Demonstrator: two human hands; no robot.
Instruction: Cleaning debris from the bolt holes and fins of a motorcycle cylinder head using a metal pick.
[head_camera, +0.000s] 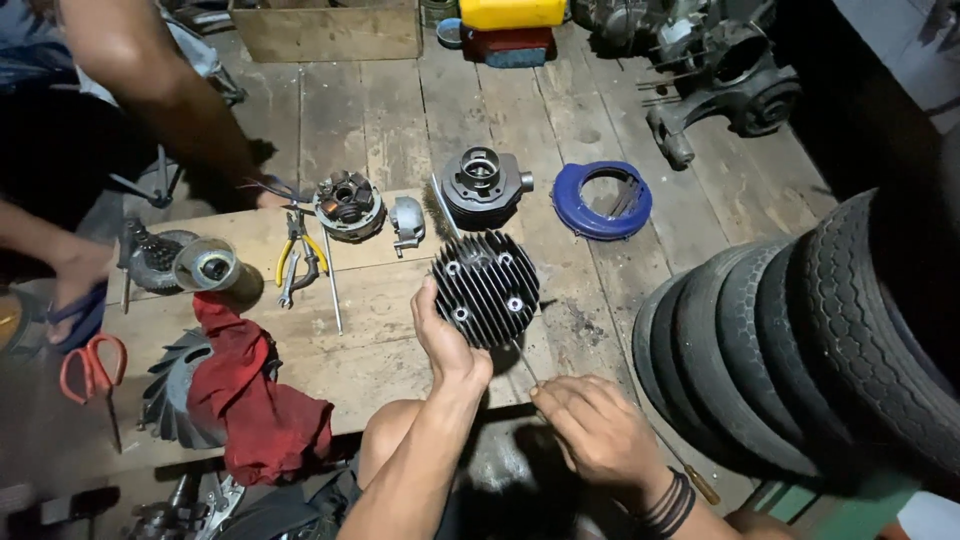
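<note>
Your left hand (447, 345) grips the near-left rim of the finned cylinder head (487, 288), tilted up on the wooden board (380, 340). Your right hand (590, 430), near-right of it, pinches a thin screwdriver (527, 367) whose shaft points far-left toward the head.

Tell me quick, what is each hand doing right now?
Left hand: closed on the edge of the round black finned metal cylinder head, holding it upright.
Right hand: fingers pinched on a thin metal rod tool touching the head.
</note>
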